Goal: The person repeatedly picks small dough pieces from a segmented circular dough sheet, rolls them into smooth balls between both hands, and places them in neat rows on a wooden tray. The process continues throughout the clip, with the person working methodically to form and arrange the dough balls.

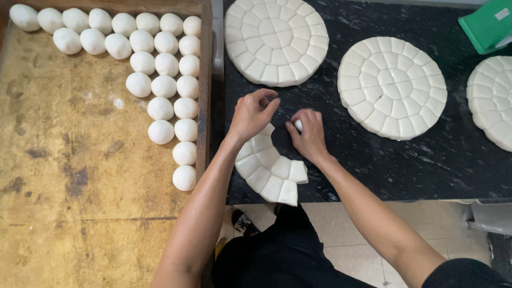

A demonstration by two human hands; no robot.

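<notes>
hands (250,114) (308,133) near counter edge (373,198)

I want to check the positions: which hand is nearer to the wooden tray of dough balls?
Left. The left hand is just right of the wooden tray; the right hand is farther right, over the black counter.

I identified the place as a bakery or food-production kitchen: scored dough discs (392,88) lay on a black stone counter (426,160), and shaped dough balls (160,82) lined a floured wooden tray (80,176).
</notes>
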